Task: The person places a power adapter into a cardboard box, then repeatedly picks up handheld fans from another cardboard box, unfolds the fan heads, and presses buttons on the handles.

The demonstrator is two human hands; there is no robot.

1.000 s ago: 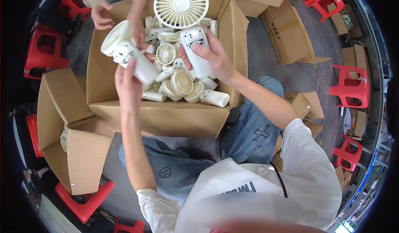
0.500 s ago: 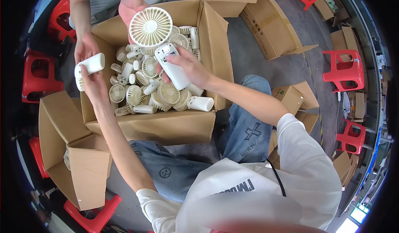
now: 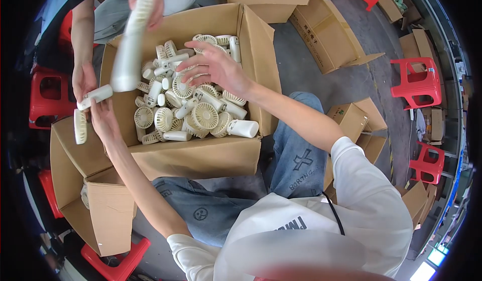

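White handheld fans (image 3: 205, 115) fill a large cardboard box (image 3: 196, 159) in front of me. At the far left, my left hand (image 3: 104, 120) has its fingers on the handle of a small white fan (image 3: 95, 96); another person's hand (image 3: 84, 82) touches the same fan. My right hand (image 3: 216, 70) is over the box with its fingers spread and nothing in it. The other person's second hand (image 3: 153, 7) holds a larger white fan (image 3: 129, 50), blurred, above the box's left part.
A smaller open box (image 3: 108, 211) stands at the lower left. Red stools (image 3: 415, 84) stand at both sides. More cardboard boxes (image 3: 329, 35) lie at the upper right and beside my right knee. The other person sits across the box.
The large fan has left my right hand and is in the other person's hand, further left. My right hand has opened. The small fan at my left hand has moved slightly down and left.
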